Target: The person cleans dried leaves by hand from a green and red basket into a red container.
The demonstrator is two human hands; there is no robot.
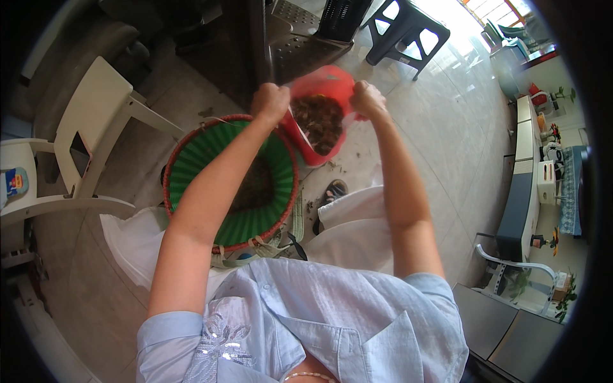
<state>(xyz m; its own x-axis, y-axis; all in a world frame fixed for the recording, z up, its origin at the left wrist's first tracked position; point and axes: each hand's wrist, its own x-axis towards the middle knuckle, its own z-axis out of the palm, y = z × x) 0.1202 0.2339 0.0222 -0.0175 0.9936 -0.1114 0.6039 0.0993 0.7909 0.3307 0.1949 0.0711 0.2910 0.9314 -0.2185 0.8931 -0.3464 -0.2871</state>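
A red plastic bag [311, 155] hangs between my two hands, its mouth spread wide. Inside it lies a heap of brown, dry-looking bits [317, 121] whose kind I cannot make out. My left hand [271, 104] is closed on the bag's left edge, and my right hand [368, 101] grips the opposite edge. Below and left of the bag stands a round basket [286, 220] with a green pleated inside and a reddish-brown rim. Dark matter shows at its bottom, partly hidden by my left forearm.
A white chair [96, 115] with a dark flat device on it stands at the left. Beyond the bag are a dark metal stand [297, 57] and a grey plastic stool [408, 35]. Brown crumbs dot the tiled floor [447, 127] near my sandalled foot [334, 190]. Low cabinets [520, 191] line the right.
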